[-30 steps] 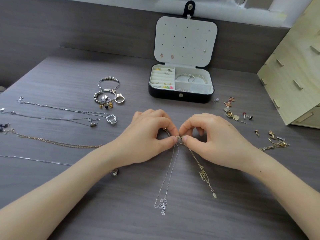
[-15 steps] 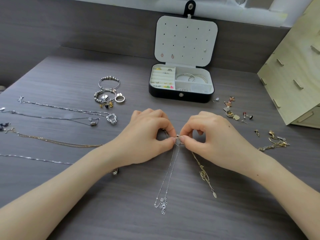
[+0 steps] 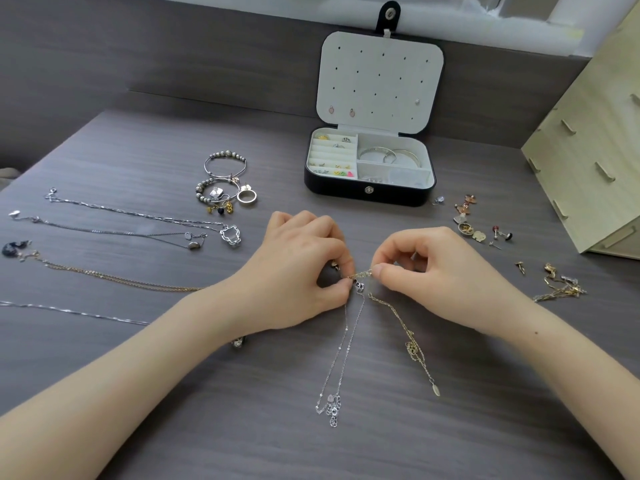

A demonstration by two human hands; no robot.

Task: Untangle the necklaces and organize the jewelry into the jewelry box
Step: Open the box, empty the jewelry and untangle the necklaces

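Head view: on a grey wood-grain table [image 3: 381, 445], chains [image 3: 231, 235] are laid at left. The tangled necklaces [image 3: 359, 289] are pinched mid-table between left hand [image 3: 294, 271] and right hand [image 3: 443, 275]. The open jewelry box [image 3: 370, 194] is set behind, and a plywood rack [image 3: 588, 150] at right.

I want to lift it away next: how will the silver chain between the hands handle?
Probably floppy: the silver chain trails slack across the table. Likely light, given its fine links. It may snag, as its top tangles with the gold chain.
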